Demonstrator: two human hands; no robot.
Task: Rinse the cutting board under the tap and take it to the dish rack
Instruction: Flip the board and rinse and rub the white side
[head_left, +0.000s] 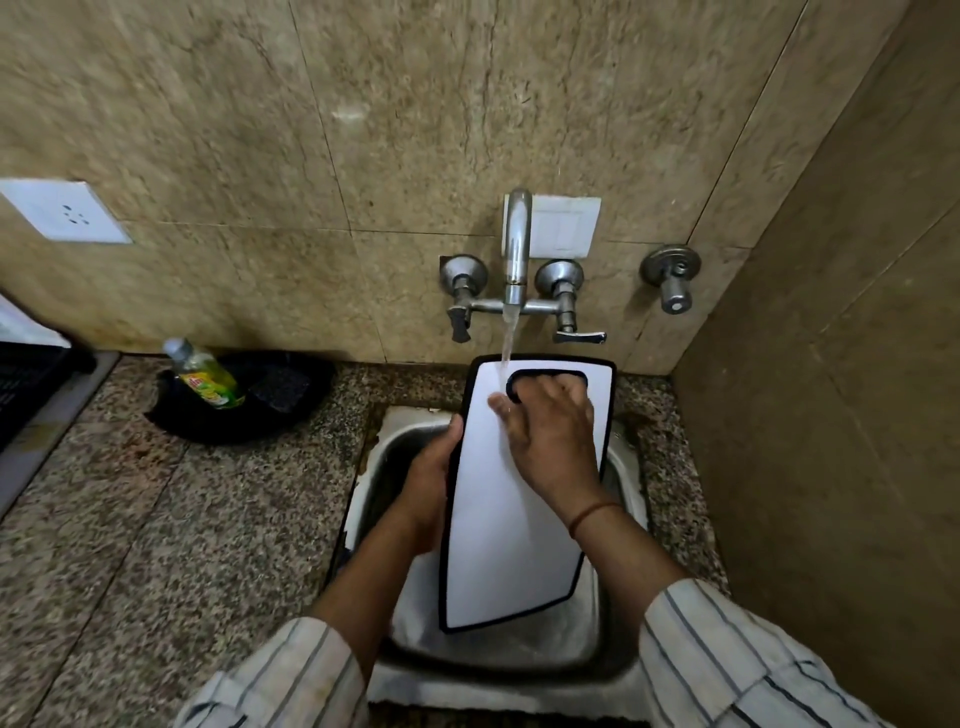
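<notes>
Two bare hands hold a white, black-rimmed board (511, 545) tilted over a steel sink (493, 654), its handle end raised toward the wall. The left hand (428, 483) grips the board's left edge about midway, thumb hooked over the front, fingers hidden behind. The right hand (545, 436) lies flat on the board's face just above that grip, fingers straight and spread across the oval handle slot, clasping nothing. Water (508, 338) runs from the tap (517, 249) directly above the right hand's fingertips and lands on the board's top end, beside the index finger. A reddish thread (592, 517) circles the right wrist, and striped sleeves (727, 660) end short of both wrists. Left of the gripping hand, on the speckled counter (156, 519), a yellow-green bottle (208, 376) leans in a black tray (244, 426). A wall valve (672, 280) sits up and to the right of the flat hand. Whether the dark slatted object (26, 384) at the far left, well apart from both hands, is a rack cannot be told.
</notes>
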